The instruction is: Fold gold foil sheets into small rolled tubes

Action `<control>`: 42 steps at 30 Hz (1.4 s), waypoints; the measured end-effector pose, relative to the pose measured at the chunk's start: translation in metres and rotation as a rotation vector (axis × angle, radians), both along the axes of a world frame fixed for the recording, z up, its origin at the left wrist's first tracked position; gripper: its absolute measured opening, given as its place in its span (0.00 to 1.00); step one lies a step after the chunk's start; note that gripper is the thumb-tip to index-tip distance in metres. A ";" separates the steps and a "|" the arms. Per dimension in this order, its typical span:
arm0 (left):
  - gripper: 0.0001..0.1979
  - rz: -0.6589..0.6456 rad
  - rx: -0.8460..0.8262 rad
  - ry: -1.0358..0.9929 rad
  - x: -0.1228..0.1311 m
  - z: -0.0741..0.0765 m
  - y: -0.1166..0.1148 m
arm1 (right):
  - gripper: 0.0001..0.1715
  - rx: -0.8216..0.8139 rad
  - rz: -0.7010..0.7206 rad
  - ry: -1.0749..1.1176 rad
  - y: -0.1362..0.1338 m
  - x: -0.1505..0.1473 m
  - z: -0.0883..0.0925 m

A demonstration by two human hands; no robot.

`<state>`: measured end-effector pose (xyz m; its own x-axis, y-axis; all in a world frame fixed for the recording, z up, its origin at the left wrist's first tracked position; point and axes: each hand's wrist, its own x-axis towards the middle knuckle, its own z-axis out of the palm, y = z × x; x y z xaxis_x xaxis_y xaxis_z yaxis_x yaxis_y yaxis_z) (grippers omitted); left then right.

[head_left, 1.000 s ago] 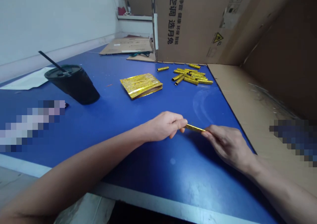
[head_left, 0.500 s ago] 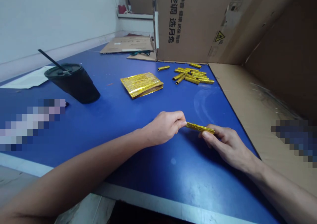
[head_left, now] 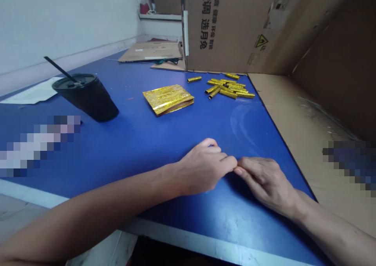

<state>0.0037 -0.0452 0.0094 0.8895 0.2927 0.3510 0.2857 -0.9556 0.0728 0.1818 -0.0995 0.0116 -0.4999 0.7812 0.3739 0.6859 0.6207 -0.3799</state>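
My left hand [head_left: 202,166] and my right hand [head_left: 264,180] rest on the blue table [head_left: 138,136] near its front edge, fingertips pinched and meeting. The thin gold foil roll they held a moment ago is hidden between the fingers. Farther back lies a flat stack of gold foil sheets [head_left: 168,98]. Behind it to the right sits a loose pile of several finished gold rolls [head_left: 227,88].
A black lidded cup with a straw [head_left: 86,97] stands at the left, with white paper [head_left: 35,93] behind it. A large cardboard box [head_left: 235,27] walls the back, and a cardboard sheet [head_left: 296,117] covers the right side. Flattened cardboard [head_left: 152,51] lies far back.
My hands have come together and lowered toward the table. The gold roll, stretched between them before, is now covered by the fingers.
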 end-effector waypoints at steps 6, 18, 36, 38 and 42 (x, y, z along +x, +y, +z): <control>0.12 0.012 0.013 -0.069 -0.003 -0.001 0.007 | 0.14 0.030 0.018 0.048 0.001 0.002 0.003; 0.13 0.134 -0.158 -0.108 -0.010 0.001 0.026 | 0.14 0.011 -0.132 0.130 0.006 0.010 0.006; 0.16 0.149 -0.449 0.071 -0.003 0.005 0.018 | 0.21 -0.714 -0.034 0.349 0.008 0.007 0.000; 0.16 0.121 -0.441 0.076 -0.001 0.002 0.012 | 0.21 -0.768 -0.015 0.272 0.004 0.003 0.001; 0.16 0.089 -0.426 0.029 -0.001 0.000 0.009 | 0.22 -0.778 -0.037 0.238 0.002 0.001 0.003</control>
